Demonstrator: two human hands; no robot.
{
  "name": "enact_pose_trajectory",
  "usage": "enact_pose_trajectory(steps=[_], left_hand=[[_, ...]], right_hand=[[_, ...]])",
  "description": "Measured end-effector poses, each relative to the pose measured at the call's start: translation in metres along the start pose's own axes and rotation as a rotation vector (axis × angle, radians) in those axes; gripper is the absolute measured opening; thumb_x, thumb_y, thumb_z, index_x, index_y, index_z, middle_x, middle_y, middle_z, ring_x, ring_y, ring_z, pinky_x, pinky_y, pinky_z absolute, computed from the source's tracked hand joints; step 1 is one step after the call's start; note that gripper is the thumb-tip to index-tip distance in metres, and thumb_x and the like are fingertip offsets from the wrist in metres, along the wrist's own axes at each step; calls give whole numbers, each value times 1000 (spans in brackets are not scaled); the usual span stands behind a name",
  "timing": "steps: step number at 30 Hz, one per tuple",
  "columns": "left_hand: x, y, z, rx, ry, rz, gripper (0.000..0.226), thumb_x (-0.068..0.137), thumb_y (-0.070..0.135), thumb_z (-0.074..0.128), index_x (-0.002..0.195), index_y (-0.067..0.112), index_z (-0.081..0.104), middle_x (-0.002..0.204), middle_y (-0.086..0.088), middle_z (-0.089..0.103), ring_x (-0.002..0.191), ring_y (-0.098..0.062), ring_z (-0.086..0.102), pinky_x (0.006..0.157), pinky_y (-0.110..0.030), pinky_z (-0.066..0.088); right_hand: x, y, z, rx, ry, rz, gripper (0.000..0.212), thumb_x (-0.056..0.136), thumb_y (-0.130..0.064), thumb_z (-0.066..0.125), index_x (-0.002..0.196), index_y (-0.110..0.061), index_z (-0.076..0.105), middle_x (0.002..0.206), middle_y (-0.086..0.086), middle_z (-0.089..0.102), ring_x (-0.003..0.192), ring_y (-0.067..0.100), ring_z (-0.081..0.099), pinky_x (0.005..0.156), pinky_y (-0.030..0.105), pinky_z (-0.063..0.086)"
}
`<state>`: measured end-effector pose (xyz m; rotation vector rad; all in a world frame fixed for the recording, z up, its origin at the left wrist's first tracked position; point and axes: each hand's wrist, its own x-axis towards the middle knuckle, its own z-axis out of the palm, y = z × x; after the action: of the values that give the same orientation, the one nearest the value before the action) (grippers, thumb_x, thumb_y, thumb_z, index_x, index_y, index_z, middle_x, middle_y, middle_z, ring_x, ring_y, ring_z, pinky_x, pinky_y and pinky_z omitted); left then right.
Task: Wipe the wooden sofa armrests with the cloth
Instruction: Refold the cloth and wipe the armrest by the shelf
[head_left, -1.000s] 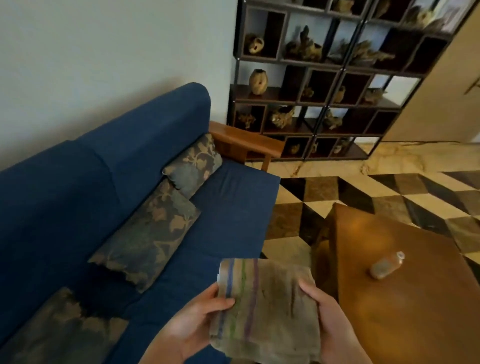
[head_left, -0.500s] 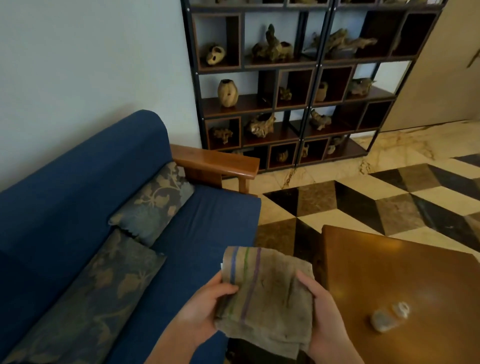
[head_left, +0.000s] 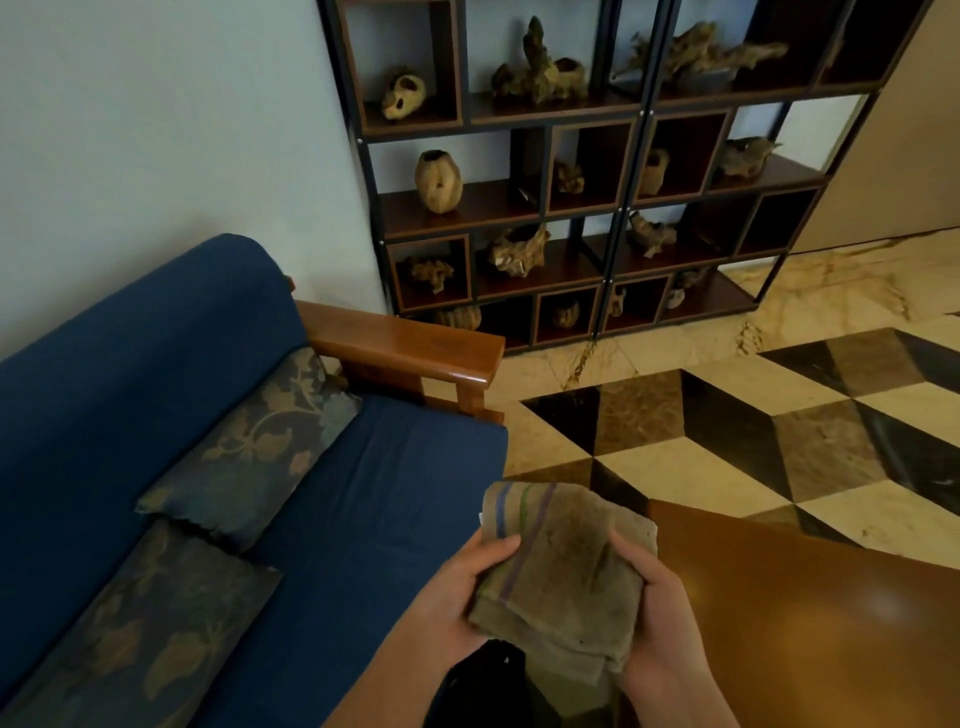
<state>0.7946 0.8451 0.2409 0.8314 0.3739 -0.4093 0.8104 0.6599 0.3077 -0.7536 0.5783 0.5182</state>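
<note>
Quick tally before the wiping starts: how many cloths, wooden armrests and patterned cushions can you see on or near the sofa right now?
Cloths: 1, a striped cloth held by the left hand and right hand
Wooden armrests: 1, the armrest at the sofa's far end
Patterned cushions: 2, far cushion and near cushion
Total: 4

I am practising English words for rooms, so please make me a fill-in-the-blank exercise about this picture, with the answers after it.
1. Both hands, the left hand and the right hand, hold a folded ____.
2. The sofa cushions are ____ in colour.
3. The armrest is made of ____.
4. The display shelf stands against the ____.

Missing words: cloth; blue; wood; wall
</note>
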Motion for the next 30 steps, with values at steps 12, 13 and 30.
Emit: enact_pose_trajectory(steps=[12,13,30], left_hand=[[245,117,-8,384,172,-30,59,75,11,84,130,19,65,119,-9,76,113,-30,71,105,-54,52],[258,123,-9,407,209,-45,60,71,18,86,129,21,66,119,-6,76,113,-29,71,105,-53,52],[436,165,-5,215,843,-194,46,98,36,63,135,26,38,115,2,61,94,-15,62,65,-22,55]], right_hand=[[212,-126,78,-71,193,180,18,100,-22,56,110,-9,63,89,32,76,103,53,66,70,58,59],[229,-132,82,-75,202,198,17,100,-24,56,108,-10,62,86,31,76,99,54,67,65,59,60],[490,-216,143,-224,155,407,28,105,-22,47,125,-10,62,125,26,63,107,43,61,86,55,48]])
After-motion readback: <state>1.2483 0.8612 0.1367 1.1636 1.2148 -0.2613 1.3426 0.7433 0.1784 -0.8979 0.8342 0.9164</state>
